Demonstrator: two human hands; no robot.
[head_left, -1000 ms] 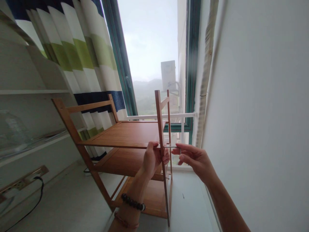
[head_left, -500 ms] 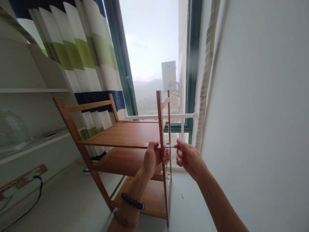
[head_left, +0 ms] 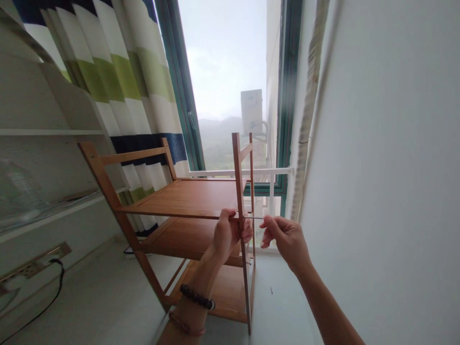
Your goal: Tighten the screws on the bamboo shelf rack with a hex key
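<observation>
A brown wooden shelf rack [head_left: 201, 197] with several tiers stands before me. At the front right corner of its top board, my left hand [head_left: 232, 235] grips the board's edge, thumb on top and fingertips showing past the upright leg [head_left: 237, 177]. To the right of that leg, my right hand [head_left: 282, 237] pinches the outer end of a thin metal rod that looks like a hex key [head_left: 254, 218]. The rod lies level, its inner end at the leg's outer side. My right fingers partly hide its outer end.
A small dark screw-like piece [head_left: 271, 290] lies on the pale floor [head_left: 280, 311]. White wall [head_left: 381, 167] rises close on the right. Behind the rack are a window with a white rail [head_left: 215, 173] and a striped curtain [head_left: 108, 76]. White shelves and a socket strip with a black cord [head_left: 59, 282] are on the left.
My right hand has turned about the rod, its wrist tipping and its fingers shifting on the outer end. My left hand keeps its hold at the corner.
</observation>
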